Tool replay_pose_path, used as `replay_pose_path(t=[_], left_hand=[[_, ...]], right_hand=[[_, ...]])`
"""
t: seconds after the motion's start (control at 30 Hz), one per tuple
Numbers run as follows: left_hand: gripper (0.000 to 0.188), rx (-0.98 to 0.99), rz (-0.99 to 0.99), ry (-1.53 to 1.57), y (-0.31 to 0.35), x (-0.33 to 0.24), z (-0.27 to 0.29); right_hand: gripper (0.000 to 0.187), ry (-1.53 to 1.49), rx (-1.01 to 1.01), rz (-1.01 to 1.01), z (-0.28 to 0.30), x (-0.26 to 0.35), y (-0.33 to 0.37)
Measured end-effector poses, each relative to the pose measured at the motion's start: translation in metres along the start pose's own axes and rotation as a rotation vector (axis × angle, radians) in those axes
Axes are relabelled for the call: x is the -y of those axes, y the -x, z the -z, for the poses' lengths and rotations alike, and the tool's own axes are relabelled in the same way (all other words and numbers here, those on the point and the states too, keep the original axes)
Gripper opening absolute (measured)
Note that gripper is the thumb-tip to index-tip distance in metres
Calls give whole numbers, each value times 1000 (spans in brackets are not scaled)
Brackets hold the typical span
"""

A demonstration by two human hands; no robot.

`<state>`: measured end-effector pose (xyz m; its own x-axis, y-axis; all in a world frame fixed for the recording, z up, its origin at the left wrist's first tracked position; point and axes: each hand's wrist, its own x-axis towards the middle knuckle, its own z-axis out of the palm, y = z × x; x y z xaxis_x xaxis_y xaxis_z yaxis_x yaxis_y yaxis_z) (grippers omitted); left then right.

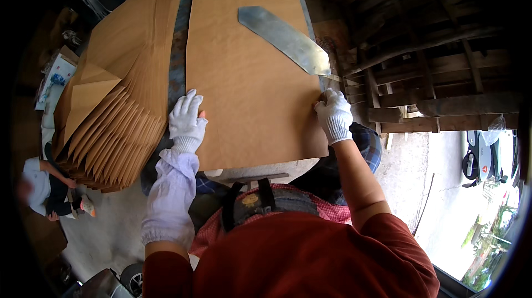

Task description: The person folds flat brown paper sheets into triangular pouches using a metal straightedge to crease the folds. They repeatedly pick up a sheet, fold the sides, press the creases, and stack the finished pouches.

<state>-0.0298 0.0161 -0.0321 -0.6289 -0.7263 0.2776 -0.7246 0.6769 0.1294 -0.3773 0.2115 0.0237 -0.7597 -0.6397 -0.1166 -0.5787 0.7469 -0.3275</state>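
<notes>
A large sheet of brown paper [249, 109] lies before me, its near edge overhanging toward my lap. My left hand [187, 120], in a white knit glove with the thumb tip bare, rests on the sheet's left edge with fingers stretched forward. At the right edge, my right hand [335, 114], gloved too, has its fingers curled round the paper's border; its fingertips are partly hidden. A flat grey metal strip [285, 40] with a pointed far end lies slantwise across the upper right of the sheet, beyond my right hand and apart from it.
On the left stands a thick fanned stack of folded brown paper [111, 126]. The bluish worktop [179, 48] shows between stack and sheet. A person [47, 184] sits at far left. Wooden racks [426, 76] rise on the right, with a motor scooter [479, 156] beyond.
</notes>
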Motion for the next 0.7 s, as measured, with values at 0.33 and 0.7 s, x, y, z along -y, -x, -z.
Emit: replay_pose_path(t=[0.33,0.7], left_hand=[[58,-1,-21,31,-3,-1,4],[57,24,9,53,-5,-6,12]], right_hand=[[30,-17,-1,30,2,1,4],[25,-29,-87,23,1,6,7]])
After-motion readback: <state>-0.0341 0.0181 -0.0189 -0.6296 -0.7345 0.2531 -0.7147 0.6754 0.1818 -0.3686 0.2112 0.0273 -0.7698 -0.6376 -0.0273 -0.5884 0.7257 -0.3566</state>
